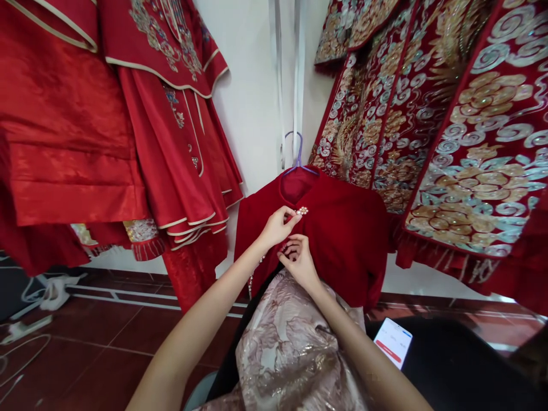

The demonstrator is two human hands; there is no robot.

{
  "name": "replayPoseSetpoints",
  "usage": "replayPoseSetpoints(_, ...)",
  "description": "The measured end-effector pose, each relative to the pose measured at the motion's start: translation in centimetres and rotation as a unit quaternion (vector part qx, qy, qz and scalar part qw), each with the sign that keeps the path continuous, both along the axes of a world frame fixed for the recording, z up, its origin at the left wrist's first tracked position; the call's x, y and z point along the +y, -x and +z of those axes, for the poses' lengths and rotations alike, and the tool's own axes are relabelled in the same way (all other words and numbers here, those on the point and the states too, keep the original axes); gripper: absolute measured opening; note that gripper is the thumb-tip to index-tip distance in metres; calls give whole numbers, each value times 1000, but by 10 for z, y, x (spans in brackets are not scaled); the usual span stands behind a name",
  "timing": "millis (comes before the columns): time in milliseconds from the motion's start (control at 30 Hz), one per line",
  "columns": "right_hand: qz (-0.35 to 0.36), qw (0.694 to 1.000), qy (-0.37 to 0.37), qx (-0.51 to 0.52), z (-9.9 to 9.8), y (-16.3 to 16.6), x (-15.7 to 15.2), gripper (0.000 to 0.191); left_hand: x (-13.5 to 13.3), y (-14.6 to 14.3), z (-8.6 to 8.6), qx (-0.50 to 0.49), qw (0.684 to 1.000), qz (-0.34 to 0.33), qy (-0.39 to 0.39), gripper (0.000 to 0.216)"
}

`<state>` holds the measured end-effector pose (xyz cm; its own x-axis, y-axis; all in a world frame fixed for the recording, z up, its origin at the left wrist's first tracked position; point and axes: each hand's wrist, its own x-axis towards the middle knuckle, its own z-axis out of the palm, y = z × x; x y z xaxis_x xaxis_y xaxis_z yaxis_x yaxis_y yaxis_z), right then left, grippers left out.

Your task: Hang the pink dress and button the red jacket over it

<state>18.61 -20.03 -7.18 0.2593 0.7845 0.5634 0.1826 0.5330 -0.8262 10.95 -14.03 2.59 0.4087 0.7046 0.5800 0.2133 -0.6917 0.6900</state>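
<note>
A dark red velvet jacket (342, 228) hangs in front of me on a purple hanger (298, 154). My left hand (279, 226) is closed in a pinch at the front opening below the collar, its fingertips on a pearl-beaded fastener (302, 210). Just below and to the right, my right hand (299, 260) has its fingers curled in and thumb drawn toward them at the jacket's front; whatever they grip is too small to make out. A shiny pinkish-beige patterned cloth (282, 337) covers my lap under the forearms.
Red garments with pale trim (171, 142) hang at the left. Heavily embroidered red garments (479, 148) hang at the right. A lit phone (393, 342) lies on a black surface (454, 359) by my right arm. Cables and a power strip (26, 329) lie on the tiled floor (94, 365).
</note>
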Motion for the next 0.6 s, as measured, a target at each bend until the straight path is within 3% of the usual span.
replayPoseSetpoints(233,19,1000,10,-13,6,-10,-18,25,-10,8,-5,-89,986,-81,119,23)
replayPoseSetpoints(367,69,997,35,28,20,-31,-42,24,-12,10,-13,-148,944,-139,261,38)
replayPoseSetpoints(467,123,986,71,83,31,-45,-60,23,-18,1,-30,-212,911,-163,314,45)
replayPoseSetpoints(600,155,979,75,111,37,-54,-69,19,-32,-24,-64,-275,909,-112,291,53)
